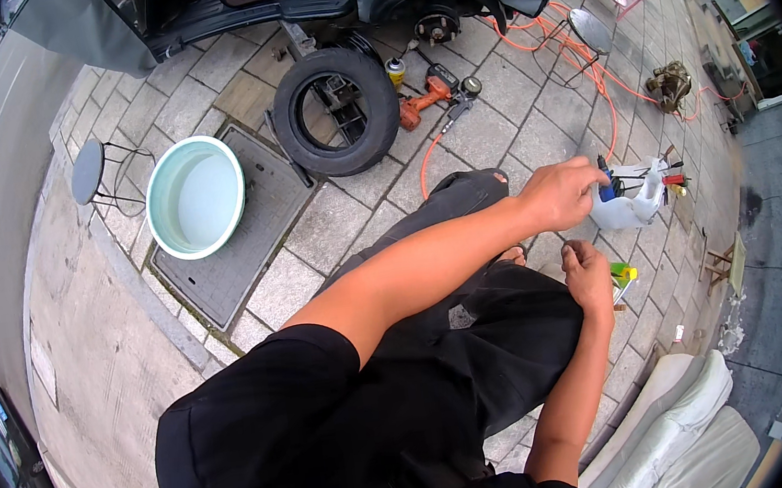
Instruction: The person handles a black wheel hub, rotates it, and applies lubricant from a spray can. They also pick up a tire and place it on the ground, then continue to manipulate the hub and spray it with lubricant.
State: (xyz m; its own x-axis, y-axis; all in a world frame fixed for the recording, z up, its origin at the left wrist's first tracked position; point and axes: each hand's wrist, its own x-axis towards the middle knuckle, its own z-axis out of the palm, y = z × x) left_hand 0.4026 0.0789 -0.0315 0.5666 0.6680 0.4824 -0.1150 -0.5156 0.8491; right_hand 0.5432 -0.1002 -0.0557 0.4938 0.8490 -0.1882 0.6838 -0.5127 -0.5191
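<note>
My left hand [561,196] reaches out to the right, to a white cut-open plastic container [626,210] that holds several hand tools. Its fingers are bent and closed beside a blue tool handle [606,183]; whether they grip it cannot be made out. A screwdriver with a red handle [674,180] sticks out at the container's far side. Close to my right knee, my right hand [588,272] is curled closed, and anything inside it is hidden. Just beyond it, a yellow-green bottle [623,272] shows in part.
A tyre [336,112] lies ahead, near an orange impact wrench [426,100], a spray can [395,71] and an air gauge [467,91]. The basin [157,218] stands left, beside a stool [88,172]. An orange hose [608,103] loops across the paving. A vehicle's bare wheel hub [436,27] faces me.
</note>
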